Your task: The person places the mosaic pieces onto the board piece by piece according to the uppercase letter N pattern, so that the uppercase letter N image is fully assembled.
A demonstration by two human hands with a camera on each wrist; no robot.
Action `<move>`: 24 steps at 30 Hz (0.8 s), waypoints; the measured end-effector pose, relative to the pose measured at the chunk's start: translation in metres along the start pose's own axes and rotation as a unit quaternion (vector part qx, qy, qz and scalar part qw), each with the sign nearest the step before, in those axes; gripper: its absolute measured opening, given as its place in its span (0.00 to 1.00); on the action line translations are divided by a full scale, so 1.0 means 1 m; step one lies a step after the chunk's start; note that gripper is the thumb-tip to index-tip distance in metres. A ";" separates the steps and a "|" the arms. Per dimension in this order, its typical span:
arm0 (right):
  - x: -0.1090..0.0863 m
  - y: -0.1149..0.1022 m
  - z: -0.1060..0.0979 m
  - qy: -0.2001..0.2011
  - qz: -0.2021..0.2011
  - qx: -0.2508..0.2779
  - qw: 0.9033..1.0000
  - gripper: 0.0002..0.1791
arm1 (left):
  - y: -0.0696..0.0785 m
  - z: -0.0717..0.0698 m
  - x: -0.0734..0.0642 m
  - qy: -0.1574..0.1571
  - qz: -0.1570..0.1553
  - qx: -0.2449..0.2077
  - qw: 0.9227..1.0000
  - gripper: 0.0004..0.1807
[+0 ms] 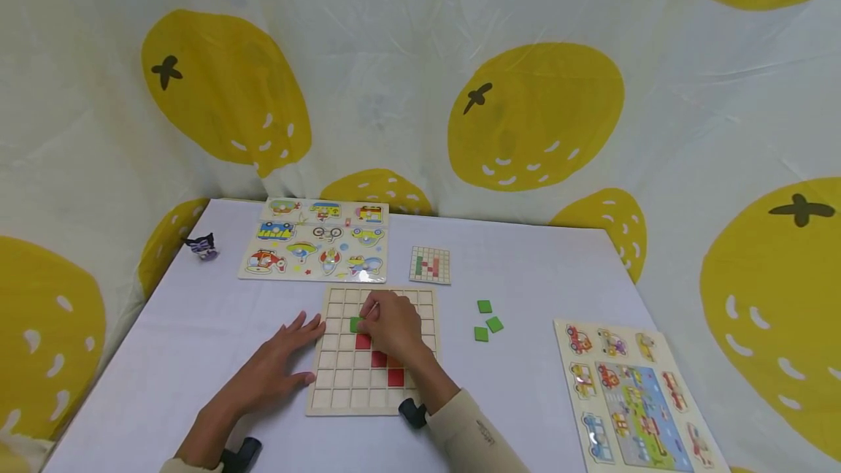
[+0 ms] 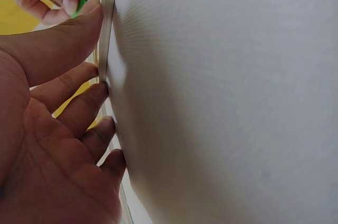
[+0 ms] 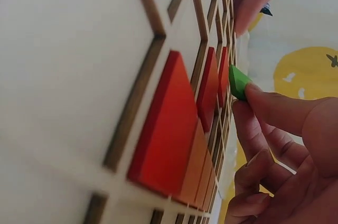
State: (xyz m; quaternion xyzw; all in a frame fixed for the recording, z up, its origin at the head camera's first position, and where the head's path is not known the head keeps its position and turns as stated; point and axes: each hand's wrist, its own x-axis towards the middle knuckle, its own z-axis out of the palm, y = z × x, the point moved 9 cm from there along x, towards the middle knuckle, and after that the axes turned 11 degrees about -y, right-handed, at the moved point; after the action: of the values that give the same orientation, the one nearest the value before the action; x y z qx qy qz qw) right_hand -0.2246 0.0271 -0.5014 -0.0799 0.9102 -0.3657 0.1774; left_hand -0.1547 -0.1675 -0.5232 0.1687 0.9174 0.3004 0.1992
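My right hand (image 1: 394,325) pinches a green square tile (image 3: 238,82) between thumb and fingers, over the upper left part of a wooden grid board (image 1: 343,400). In the right wrist view the tile is tilted near the grid; whether it touches the board I cannot tell. Red tiles (image 1: 396,377) lie in a diagonal row of cells, with orange tiles (image 3: 196,168) beside them, mostly hidden by my right hand in the head view. My left hand (image 1: 272,367) lies at the board's left edge, fingers spread, thumb and fingertips touching the edge in the left wrist view.
Three loose green tiles (image 1: 495,324) lie right of the board. Behind it is a small pattern card (image 1: 430,266) and a vehicle puzzle (image 1: 314,258). Another puzzle (image 1: 585,400) lies at the right, a small dark striped object (image 1: 202,247) at the far left.
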 end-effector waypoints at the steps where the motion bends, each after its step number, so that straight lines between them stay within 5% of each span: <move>1: 0.002 -0.001 0.001 -0.002 0.002 0.000 1.000 0.09 | 0.000 0.000 0.000 0.000 0.000 -0.001 1.000 0.48; 24: 0.017 -0.011 0.017 -0.023 -0.005 -0.055 0.998 0.10 | 0.002 0.000 -0.001 0.011 0.010 0.002 1.000 0.49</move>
State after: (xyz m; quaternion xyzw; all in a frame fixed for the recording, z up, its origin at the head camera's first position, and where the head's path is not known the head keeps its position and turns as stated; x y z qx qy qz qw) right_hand -0.2337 0.0038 -0.5096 -0.1023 0.9242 -0.3139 0.1920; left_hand -0.1530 -0.1663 -0.5218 0.1746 0.9185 0.3023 0.1855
